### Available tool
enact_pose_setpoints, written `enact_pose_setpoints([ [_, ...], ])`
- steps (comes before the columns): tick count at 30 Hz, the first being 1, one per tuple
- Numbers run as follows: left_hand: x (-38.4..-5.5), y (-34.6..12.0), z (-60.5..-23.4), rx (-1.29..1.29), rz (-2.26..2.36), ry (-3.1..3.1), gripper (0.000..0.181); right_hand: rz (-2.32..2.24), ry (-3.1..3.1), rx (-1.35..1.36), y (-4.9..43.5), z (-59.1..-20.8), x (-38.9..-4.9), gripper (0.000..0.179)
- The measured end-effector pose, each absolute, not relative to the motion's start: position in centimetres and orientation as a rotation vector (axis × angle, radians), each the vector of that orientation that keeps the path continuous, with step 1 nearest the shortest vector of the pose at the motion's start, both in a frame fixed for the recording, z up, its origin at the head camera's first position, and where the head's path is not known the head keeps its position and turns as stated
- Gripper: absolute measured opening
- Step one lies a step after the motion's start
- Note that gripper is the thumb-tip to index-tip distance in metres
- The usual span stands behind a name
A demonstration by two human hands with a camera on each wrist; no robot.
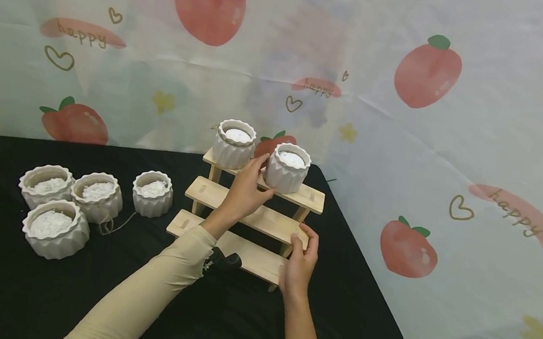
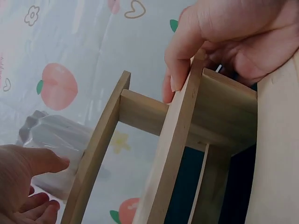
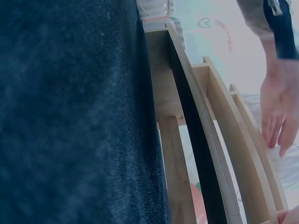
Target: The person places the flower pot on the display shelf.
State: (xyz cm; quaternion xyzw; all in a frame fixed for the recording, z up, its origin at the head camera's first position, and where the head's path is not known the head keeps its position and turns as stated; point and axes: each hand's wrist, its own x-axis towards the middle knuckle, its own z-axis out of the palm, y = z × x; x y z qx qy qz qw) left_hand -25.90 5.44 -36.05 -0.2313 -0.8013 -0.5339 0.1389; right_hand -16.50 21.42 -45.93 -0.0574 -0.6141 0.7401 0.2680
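A three-tier wooden stand (image 1: pixel 267 220) stands on the black cloth. Two white fluted pots with white filling sit on its top step: the left one (image 1: pixel 232 147) and the right one (image 1: pixel 287 171). My left hand (image 1: pixel 246 191) is at the left side of the right pot, thumb toward its base; in the right wrist view the left hand's (image 3: pixel 280 105) fingers look fairly straight. My right hand (image 1: pixel 299 261) grips the right end of the middle step. The left wrist view shows the right hand's fingers (image 2: pixel 180 60) bent over that step's edge.
To the left, several more white pots (image 1: pixel 55 228) with white filling stand on the black-covered table (image 1: pixel 110 290); a string (image 1: pixel 113 227) trails from one. Behind and to the right hangs a fruit-printed curtain (image 1: pixel 365 145).
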Motion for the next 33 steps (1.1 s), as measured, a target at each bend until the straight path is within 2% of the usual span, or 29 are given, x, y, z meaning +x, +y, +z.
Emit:
enact_pose_setpoints([
  [13, -22.2, -1.4, -37.6, -0.657, -1.669, -2.181, 0.036, 1.986, -1.676, -0.174, 21.6, -46.2, -16.6, 0.030],
  [27, -21.2, -12.5, -38.1, -0.488, -1.394, -2.360, 0.028, 1.977, -1.685, -0.156, 21.3, -46.1, -16.8, 0.031],
  [33, -19.9, -17.2, -38.5, -0.373, -1.237, -2.416, 0.031, 1.980, -1.685, -0.156, 21.4, -46.1, -16.7, 0.031],
])
